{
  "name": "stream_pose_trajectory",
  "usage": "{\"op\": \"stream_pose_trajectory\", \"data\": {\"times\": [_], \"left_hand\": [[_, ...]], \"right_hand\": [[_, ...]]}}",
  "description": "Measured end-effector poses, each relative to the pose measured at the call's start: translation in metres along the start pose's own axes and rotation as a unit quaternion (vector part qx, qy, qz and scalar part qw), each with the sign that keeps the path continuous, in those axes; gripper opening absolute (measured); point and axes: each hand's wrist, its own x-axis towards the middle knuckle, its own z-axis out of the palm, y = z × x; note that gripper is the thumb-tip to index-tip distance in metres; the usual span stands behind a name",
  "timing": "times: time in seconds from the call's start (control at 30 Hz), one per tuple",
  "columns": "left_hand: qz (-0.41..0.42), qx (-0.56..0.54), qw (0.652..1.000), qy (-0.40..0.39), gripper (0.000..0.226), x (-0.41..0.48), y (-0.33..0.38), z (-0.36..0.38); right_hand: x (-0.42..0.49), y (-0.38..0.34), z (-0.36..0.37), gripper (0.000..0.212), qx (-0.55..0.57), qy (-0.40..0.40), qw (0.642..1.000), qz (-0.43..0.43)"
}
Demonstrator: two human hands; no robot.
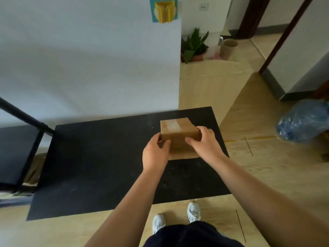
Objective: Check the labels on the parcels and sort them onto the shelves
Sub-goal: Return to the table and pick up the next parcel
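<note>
A small brown cardboard parcel [178, 134] with a strip of clear tape on its top sits over the right part of a black shelf board [99, 164]. My left hand [155, 154] grips its near left corner. My right hand [204, 143] wraps its right side, with the thumb on the front face. Whether the parcel rests on the board or hangs just above it, I cannot tell. No label text is readable.
A black metal shelf frame [23, 116] stands at the left, against a white wall. On the wooden floor behind are a potted plant [195, 47] and a tan pot [228, 49]. A blue plastic bag [304, 122] lies at the right.
</note>
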Motion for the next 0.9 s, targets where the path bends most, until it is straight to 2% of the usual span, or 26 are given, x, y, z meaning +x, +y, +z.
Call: {"op": "stream_pose_trajectory", "data": {"times": [0.2,0.3,0.43,0.57,0.63,0.73,0.9], "left_hand": [[-0.037,-0.003,0.997,0.067,0.045,0.009,-0.012,-0.037],[-0.061,-0.013,0.997,0.037,0.047,0.012,-0.025,-0.039],[-0.055,-0.048,0.997,-0.003,0.048,0.013,-0.036,-0.039],[-0.086,-0.174,0.981,-0.022,0.039,0.012,-0.044,-0.037],[-0.09,-0.203,0.975,-0.027,0.039,0.01,-0.048,-0.038],[-0.069,-0.166,0.982,-0.052,0.043,0.007,-0.049,-0.038],[-0.041,-0.096,0.988,-0.114,0.033,0.008,-0.054,-0.029]], "right_hand": [[-0.01,-0.019,0.025,0.058,0.03,-0.003,0.999,-0.029],[-0.013,-0.021,0.033,0.057,0.019,-0.015,0.999,-0.041],[-0.009,-0.019,0.036,0.058,0.001,-0.021,0.999,-0.034],[-0.006,-0.015,0.035,0.059,-0.003,-0.033,0.999,-0.011],[-0.009,-0.012,0.034,0.061,-0.001,-0.046,0.999,-0.011],[-0.012,-0.004,0.034,0.064,0.008,-0.074,0.997,-0.007],[-0.014,0.003,0.036,0.058,-0.018,-0.107,0.994,0.011]]}}
